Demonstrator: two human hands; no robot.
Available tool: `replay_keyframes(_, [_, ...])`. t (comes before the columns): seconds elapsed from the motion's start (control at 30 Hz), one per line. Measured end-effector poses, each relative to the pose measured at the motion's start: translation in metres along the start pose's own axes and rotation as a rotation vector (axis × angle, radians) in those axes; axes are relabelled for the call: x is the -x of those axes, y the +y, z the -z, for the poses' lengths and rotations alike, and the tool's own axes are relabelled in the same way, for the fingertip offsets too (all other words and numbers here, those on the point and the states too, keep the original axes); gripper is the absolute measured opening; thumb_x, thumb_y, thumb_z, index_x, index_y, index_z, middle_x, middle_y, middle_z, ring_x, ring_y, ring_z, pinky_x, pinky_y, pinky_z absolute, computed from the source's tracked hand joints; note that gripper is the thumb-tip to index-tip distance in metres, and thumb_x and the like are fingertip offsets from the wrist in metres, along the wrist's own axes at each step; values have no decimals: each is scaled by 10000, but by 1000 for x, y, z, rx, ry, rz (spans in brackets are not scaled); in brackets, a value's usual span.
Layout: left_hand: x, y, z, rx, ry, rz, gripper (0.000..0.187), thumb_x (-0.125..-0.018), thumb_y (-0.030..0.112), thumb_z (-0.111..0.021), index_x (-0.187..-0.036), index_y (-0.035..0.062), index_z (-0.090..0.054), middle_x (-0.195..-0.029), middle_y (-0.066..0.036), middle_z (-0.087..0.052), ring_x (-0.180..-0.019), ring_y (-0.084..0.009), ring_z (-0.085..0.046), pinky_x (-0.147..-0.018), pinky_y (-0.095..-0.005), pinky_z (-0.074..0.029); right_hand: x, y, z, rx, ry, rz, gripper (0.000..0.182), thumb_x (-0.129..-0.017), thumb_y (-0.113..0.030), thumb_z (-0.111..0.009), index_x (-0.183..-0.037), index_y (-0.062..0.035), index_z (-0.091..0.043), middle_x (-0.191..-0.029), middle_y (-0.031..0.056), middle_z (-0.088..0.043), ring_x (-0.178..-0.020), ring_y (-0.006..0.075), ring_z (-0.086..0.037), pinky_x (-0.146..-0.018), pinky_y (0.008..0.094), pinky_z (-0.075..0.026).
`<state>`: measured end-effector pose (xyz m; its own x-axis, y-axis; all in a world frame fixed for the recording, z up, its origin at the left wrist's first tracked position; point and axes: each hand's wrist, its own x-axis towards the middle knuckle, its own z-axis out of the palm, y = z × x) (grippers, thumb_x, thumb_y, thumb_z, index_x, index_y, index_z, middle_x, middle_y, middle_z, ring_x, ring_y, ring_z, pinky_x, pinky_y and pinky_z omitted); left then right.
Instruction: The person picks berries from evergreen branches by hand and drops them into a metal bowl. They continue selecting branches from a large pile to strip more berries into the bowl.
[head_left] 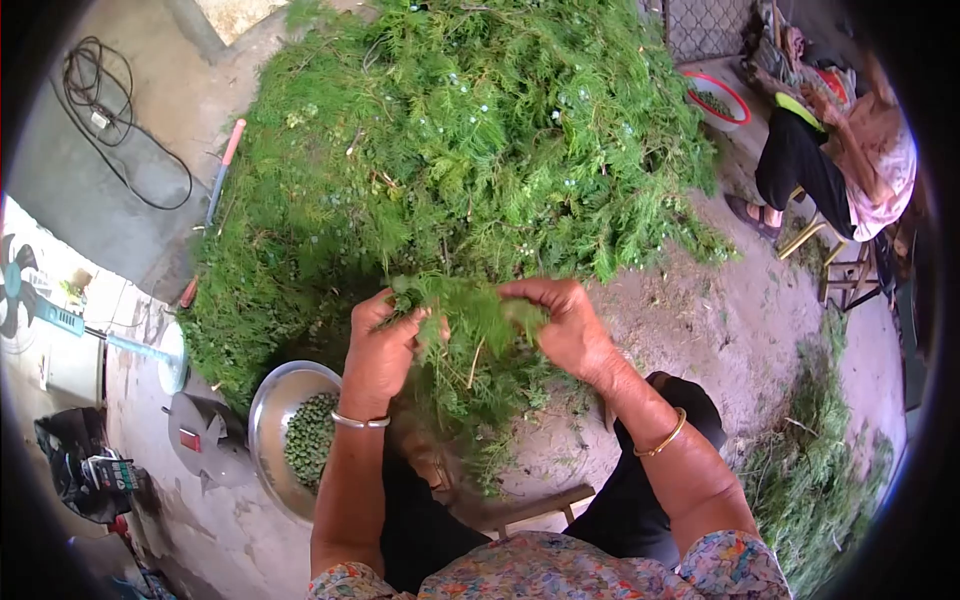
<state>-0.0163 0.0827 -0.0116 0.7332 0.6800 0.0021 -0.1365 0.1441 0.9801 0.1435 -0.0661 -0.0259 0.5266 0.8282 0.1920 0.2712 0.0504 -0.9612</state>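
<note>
A leafy green sprig (pixel 465 325) is stretched between my two hands above my lap. My left hand (pixel 385 345) is closed round its left end, with a silver bangle on the wrist. My right hand (pixel 565 325) pinches the right end, thumb and forefinger together; a gold bangle circles that forearm. Just left of my left forearm, a metal bowl (pixel 268 415) holds many small green berries (pixel 310 440). Beyond my hands rises a big heap of green branches (pixel 450 140) dotted with pale berries.
A co-worker (pixel 860 160) sits at the right beside a red-rimmed basin (pixel 735 100). More cut branches (pixel 820 470) lie at the lower right. Long-handled loppers (pixel 222 175), a coiled cable (pixel 100 115), a fan (pixel 20 285) and a black bag (pixel 80 465) are at the left.
</note>
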Motion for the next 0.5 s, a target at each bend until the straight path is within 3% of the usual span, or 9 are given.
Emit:
replay_keyframes(0.07, [-1,-5,-4,305,-114,40,213,-749,-2,-642,-957,-20,-601,-925,-131,-625,-799,-279,-620,-742,-406,-518,-1,4,-11,-18,-76,-21,219,-846,-98,-599,-1041,-6,-638,-927,124,-682,-834,159,-633,-763,287,-505])
replay_keyframes(0.13, [0,-10,-10,413,-66,74,244,-730,33,-676,-955,-19,-595,-916,-129,-625,-781,-278,-626,-685,-400,-528,0,27,-25,-809,-224,-132,251,-858,-115,-598,-1085,-8,-610,-940,102,-672,-874,132,-613,-786,282,-500])
replay_keyframes(0.17, [-4,-16,-8,452,-100,78,255,-731,47,-682,-962,-19,-595,-924,-130,-626,-786,-279,-626,-667,-394,-531,-4,1,-18,47,-211,215,244,-859,-121,-599,-1062,14,-588,-885,79,-657,-837,123,-603,-765,292,-501])
replay_keyframes(0.27, [-10,-18,-10,504,-131,90,248,-782,21,-637,-1022,-36,-606,-898,-98,-650,-767,-205,-635,-669,-333,-522,-7,-6,-22,-172,-333,163,209,-867,-148,-611,-979,27,-596,-812,76,-647,-770,111,-572,-720,298,-497])
replay_keyframes(0.3, [-13,-20,-9,590,-82,77,237,-787,25,-630,-1016,-32,-608,-892,-103,-651,-759,-210,-636,-654,-328,-520,-9,2,-23,33,-370,183,210,-873,-173,-625,-901,33,-599,-715,50,-601,-684,90,-497,-644,303,-468])
replay_keyframes(0.33, [-16,-21,-8,674,-36,62,226,-792,29,-624,-1010,-29,-610,-886,-108,-652,-751,-214,-636,-640,-322,-518,-10,2,-24,35,-371,182,210,-873,-173,-625,-901,33,-599,-715,50,-601,-684,90,-497,-644,303,-468])
replay_keyframes(0.4, [-20,-13,-4,589,-105,36,233,-798,28,-609,-1023,-31,-604,-876,-130,-652,-737,-219,-636,-628,-306,-514,-11,2,-26,-222,-343,-126,215,-878,-188,-630,-862,25,-610,-645,23,-539,-638,83,-436,-593,300,-425])
replay_keyframes(0.47, [-19,-3,-3,421,-197,75,268,-788,26,-611,-1048,-33,-589,-867,-151,-650,-721,-220,-636,-618,-295,-504,-13,6,-24,-196,-315,-99,204,-875,-174,-630,-833,25,-615,-621,4,-493,-621,78,-408,-574,300,-395])
replay_keyframes(0.5, [-15,2,-7,350,-151,100,343,-785,25,-620,-1117,-42,-563,-872,-160,-648,-727,-206,-637,-623,-283,-494,-14,4,-24,-169,-269,-122,206,-873,-171,-627,-819,27,-620,-609,10,-493,-611,81,-414,-568,301,-395])
